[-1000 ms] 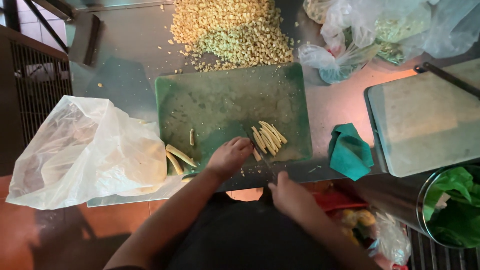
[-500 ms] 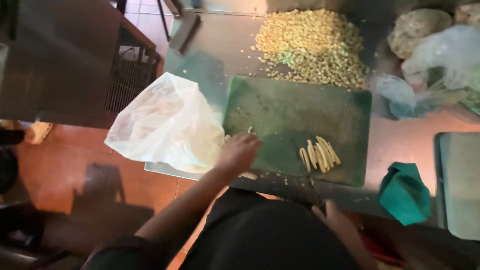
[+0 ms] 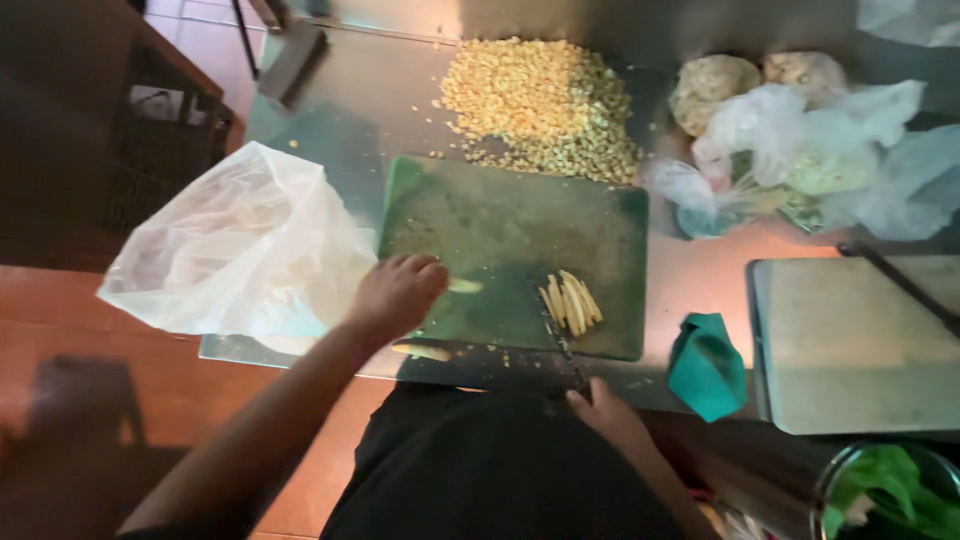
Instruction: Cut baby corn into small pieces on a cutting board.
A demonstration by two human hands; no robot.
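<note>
Counts on the steel counter

Two hands: left hand (image 3: 395, 295), right hand (image 3: 605, 415). One green cutting board (image 3: 500, 225), one knife (image 3: 560, 340), one pile of chopped pieces (image 3: 545, 100), one bundle of pale strips (image 3: 572, 302) whose number is too blurred to tell, two loose strips (image 3: 465, 286) (image 3: 422, 351), one white plastic bag (image 3: 235, 245), one teal cloth (image 3: 707, 365), one grey tray (image 3: 850, 345).

Beyond the fingers, a big heap of chopped yellow-green pieces (image 3: 545, 105) spreads over the steel table (image 3: 700, 285). Clear bags of produce (image 3: 800, 150) bunch at far right. Nearer, a teal cloth (image 3: 707, 365) lies crumpled beside a pale cutting board (image 3: 850, 345).
</note>
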